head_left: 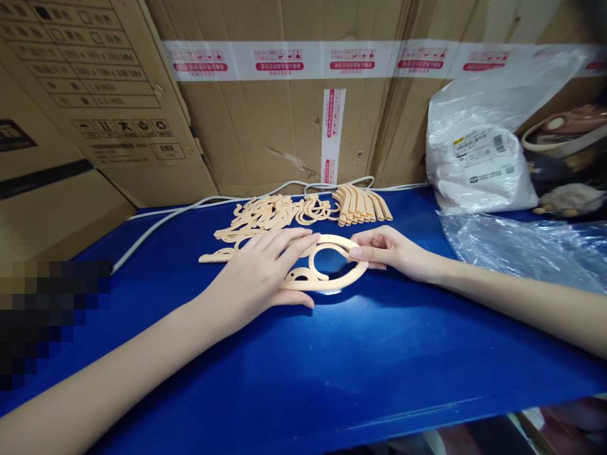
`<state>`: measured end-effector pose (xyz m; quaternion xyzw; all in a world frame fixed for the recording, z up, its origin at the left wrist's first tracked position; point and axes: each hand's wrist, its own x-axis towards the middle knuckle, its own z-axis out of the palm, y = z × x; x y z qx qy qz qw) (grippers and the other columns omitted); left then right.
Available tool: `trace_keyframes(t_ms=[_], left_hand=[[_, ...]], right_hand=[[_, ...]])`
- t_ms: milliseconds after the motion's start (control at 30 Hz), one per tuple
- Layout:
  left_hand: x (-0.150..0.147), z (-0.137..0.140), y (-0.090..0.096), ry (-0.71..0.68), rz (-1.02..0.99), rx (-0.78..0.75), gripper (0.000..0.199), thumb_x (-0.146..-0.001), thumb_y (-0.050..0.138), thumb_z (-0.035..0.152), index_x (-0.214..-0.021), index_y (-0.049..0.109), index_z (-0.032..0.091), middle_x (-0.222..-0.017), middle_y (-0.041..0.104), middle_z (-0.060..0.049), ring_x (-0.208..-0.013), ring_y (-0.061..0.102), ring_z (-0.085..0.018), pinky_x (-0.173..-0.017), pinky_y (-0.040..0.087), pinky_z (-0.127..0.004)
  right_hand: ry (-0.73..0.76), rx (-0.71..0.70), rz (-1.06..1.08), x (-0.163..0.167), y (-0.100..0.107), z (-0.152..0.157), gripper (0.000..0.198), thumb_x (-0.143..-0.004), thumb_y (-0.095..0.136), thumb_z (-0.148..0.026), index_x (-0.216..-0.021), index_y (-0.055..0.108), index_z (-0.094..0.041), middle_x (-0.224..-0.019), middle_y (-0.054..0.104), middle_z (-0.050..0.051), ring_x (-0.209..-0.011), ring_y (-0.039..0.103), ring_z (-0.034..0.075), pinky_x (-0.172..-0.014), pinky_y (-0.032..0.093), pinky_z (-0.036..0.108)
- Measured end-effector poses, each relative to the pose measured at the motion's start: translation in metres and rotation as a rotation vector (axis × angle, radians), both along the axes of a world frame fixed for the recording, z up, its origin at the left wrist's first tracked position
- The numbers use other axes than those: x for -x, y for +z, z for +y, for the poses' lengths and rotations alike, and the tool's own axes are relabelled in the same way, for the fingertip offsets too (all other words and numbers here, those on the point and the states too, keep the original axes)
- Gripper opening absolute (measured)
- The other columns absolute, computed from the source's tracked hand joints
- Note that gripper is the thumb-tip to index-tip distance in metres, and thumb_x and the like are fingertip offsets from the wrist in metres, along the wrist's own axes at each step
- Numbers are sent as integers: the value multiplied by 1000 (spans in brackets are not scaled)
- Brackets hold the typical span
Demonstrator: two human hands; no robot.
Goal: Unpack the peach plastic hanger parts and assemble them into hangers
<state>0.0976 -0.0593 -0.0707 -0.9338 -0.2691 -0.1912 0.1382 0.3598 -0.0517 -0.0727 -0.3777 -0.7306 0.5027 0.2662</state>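
Note:
A beige plastic folding hanger, folded into a loop with its hook curled inside, is between my two hands just above the blue table. My right hand pinches its right end between thumb and fingers. Around its left end is my left hand, fingers stretched along the upper edge and thumb along the lower one; the palm hides that end. Just behind my left hand, more folded hanger pieces lie on the table, partly covered by it.
At the back of the blue table lie a heap of beige pieces, several hooks and a stack of curved arms. A white cable runs behind. Cardboard boxes wall the rear; a plastic bag stands right.

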Motion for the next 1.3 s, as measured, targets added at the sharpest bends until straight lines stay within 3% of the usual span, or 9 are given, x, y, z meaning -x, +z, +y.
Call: trace_keyframes(t_ms=[267,600,800,1067,1300], left_hand=[[0,1,0,-20,32,-42,89,-73,57,71,-136,44,9,-134,55,-22,-117,55,-34,-95,46,-46],[0,1,-1,6,24,3,84,-79,55,68,-140,42,13,-133,57,-19,-120,55,-32,-97,46,-43],[0,-1,0,5,31,-32,83,-80,54,67,-137,44,8,-132,57,-21,-118,57,-32,-96,46,-43],[-4,-8,5,-60,51,-76,72,-86,57,58,-137,46,10,-130,60,-18,-119,56,-30,-99,43,-41],[-6,-14,11,-38,90,-131,64,-86,59,55,-129,55,8,-126,63,-17,-113,58,-31,-95,44,-43]], right_hand=[[15,8,0,0,0,1,41,-85,60,-54,-72,52,-16,-54,38,-8,-47,28,5,-45,15,25],[12,13,-19,0,-1,1,40,-84,63,-51,-70,52,-16,-55,36,-8,-47,27,5,-44,15,24],[11,0,-22,0,-2,0,40,-85,62,-51,-70,51,-16,-56,37,-8,-49,28,5,-44,15,24],[67,-8,-35,0,-3,0,38,-87,61,-50,-74,55,-15,-56,35,-8,-50,26,6,-46,16,24],[90,-6,-43,-2,-3,-1,38,-88,59,-50,-73,55,-15,-57,35,-8,-50,26,6,-45,16,24]])
